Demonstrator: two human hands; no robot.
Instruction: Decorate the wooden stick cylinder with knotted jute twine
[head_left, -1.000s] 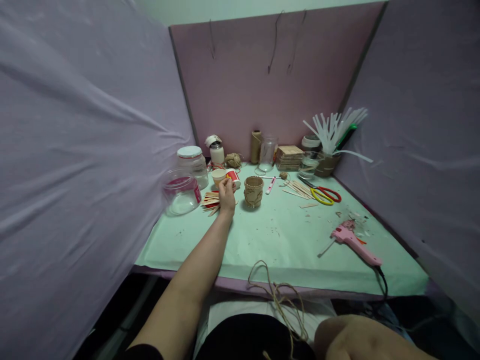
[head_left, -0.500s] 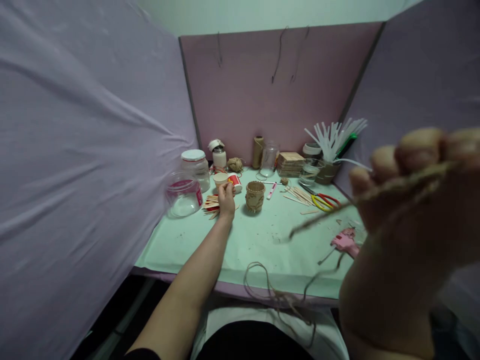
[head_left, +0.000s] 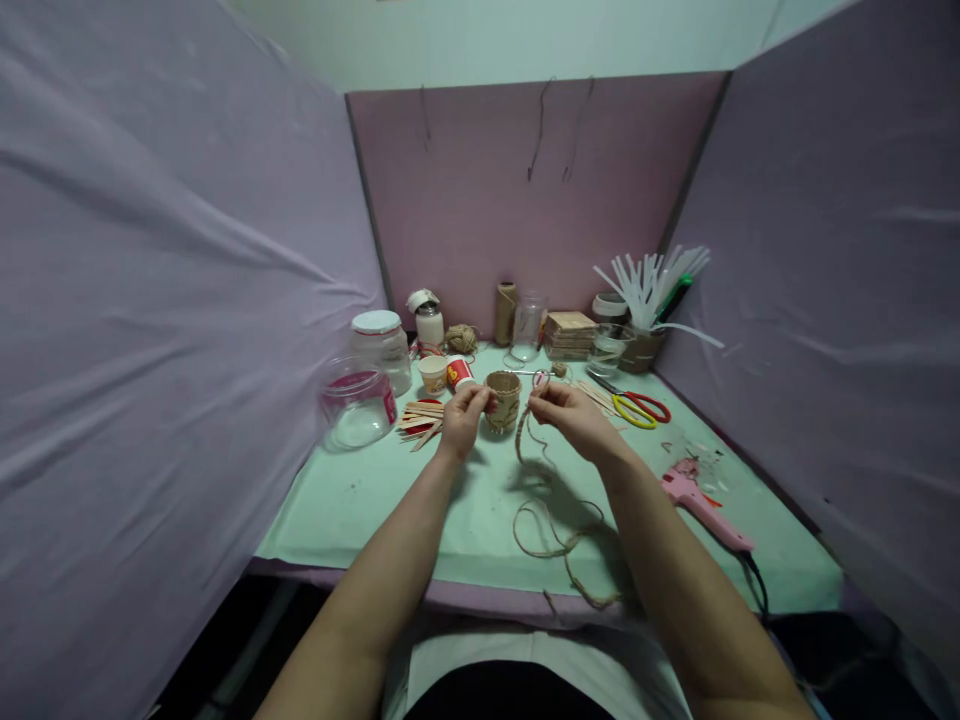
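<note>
My left hand [head_left: 463, 415] is closed in a pinch at the left edge of a small twine-trimmed cup [head_left: 504, 405]. Its fingertips overlap the cup's side in the view, and I cannot make out what is between them. To the right of the cup, my right hand [head_left: 574, 412] pinches jute twine [head_left: 519, 440], which hangs below the fingers. More of this brown twine lies in loose loops on the green table cover, running toward the front edge near my right forearm.
Wooden sticks [head_left: 421, 420], a paper cup [head_left: 433, 376] and clear jars [head_left: 358, 410] stand left. Scissors [head_left: 637, 408] and a pink glue gun [head_left: 705, 505] with a cord lie right. Behind are a twine ball [head_left: 460, 338], wooden squares [head_left: 570, 335] and white glue sticks [head_left: 649, 290].
My right hand has come down from close to the camera to beside the cup, bringing the twine. The twine loops now rest on the table. My left hand has shifted right, toward the cup.
</note>
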